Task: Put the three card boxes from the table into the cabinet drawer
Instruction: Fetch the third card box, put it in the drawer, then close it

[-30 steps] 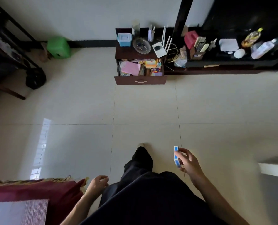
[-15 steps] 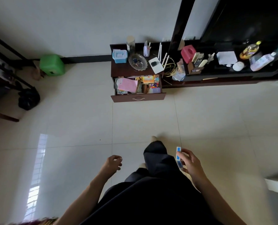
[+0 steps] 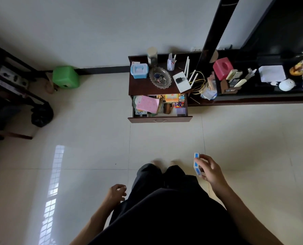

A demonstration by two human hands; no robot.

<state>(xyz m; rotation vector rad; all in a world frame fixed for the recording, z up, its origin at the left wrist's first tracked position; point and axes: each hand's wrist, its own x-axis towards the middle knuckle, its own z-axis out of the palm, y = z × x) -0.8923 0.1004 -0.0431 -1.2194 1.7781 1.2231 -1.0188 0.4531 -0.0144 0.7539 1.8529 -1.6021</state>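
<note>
My right hand (image 3: 211,169) grips a blue-and-white card box (image 3: 197,164), held on edge at hip height over the tiled floor. My left hand (image 3: 115,193) hangs loosely curled beside my leg with nothing in it. Ahead stands a dark wooden cabinet (image 3: 141,85) with its top drawer (image 3: 160,119) pulled out. The drawer is crowded with a pink sheet (image 3: 148,103), coloured packets and small boxes. The table and any other card boxes are out of view.
A blue lidded tub (image 3: 139,71), a glass dish (image 3: 160,77) and a white router (image 3: 181,81) sit on the cabinet top. A long dark shelf (image 3: 253,100) with clutter runs to the right. A green stool (image 3: 65,77) stands by the wall; dark furniture (image 3: 14,85) is at left.
I have walked toward the cabinet, which now looks closer. The red rug has dropped out of view. My right hand keeps hold of the card box.
</note>
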